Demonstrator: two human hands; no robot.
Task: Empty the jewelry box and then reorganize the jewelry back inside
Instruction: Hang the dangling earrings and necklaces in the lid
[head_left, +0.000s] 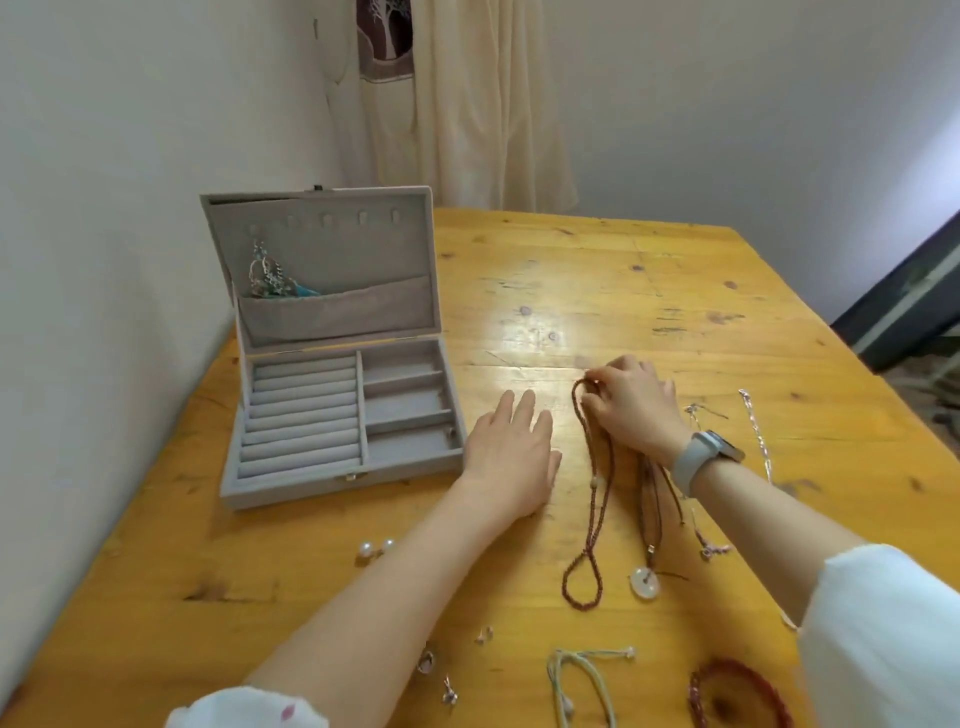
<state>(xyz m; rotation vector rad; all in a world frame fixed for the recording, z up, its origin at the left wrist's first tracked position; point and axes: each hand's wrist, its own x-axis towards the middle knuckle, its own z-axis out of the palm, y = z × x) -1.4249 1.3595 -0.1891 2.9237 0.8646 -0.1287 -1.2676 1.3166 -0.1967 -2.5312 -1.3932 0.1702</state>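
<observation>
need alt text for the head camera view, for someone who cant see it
A person's right hand pinches the top of a dark red bead necklace lying on a yellow wooden table, while the left hand rests flat beside it. An open grey jewelry box stands at left, its trays nearly empty, with pearls, bracelets and a pendant scattered nearby.

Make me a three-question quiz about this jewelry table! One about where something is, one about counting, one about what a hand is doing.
1. Where is the box?
A. left of the hands
B. right of the hands
C. on the floor

2. How many pearls lie near the left arm?
A. two
B. five
C. none

3. What does the right hand do?
A. lies flat
B. pinches the bead necklace
C. shuts the lid

Answers: 1 A, it sits at the table's left side. 2 A, a pair shows. 3 B, fingers curl on the beads' top end.
</observation>
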